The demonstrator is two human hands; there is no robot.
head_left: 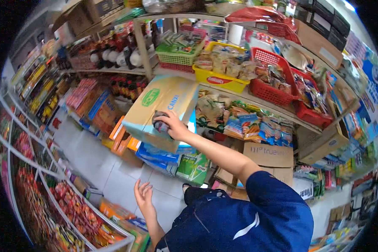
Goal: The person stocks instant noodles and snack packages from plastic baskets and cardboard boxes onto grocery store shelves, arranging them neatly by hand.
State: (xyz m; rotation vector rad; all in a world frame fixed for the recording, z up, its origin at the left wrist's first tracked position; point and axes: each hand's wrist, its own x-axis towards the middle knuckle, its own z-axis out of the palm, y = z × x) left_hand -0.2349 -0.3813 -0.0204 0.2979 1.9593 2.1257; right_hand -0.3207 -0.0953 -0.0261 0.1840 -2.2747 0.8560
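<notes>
My right hand (171,125) is closed around a dark cloth (161,123), which rests on a yellow and light-blue carton (134,107) with a green logo. The carton sits on other stacked boxes beside the shelf. Lower down, my left hand (144,194) hangs over the tiled floor, palm up, its fingers apart and holding nothing. Blue packs (157,157) and a green pack (193,167) lie just below the carton.
Shelves behind the carton hold a yellow basket (220,80), red baskets (273,80) and a green basket (178,52) of packets. At the left stands a metal rack (27,159) of snacks. Brown cartons (269,155) are stacked at the right.
</notes>
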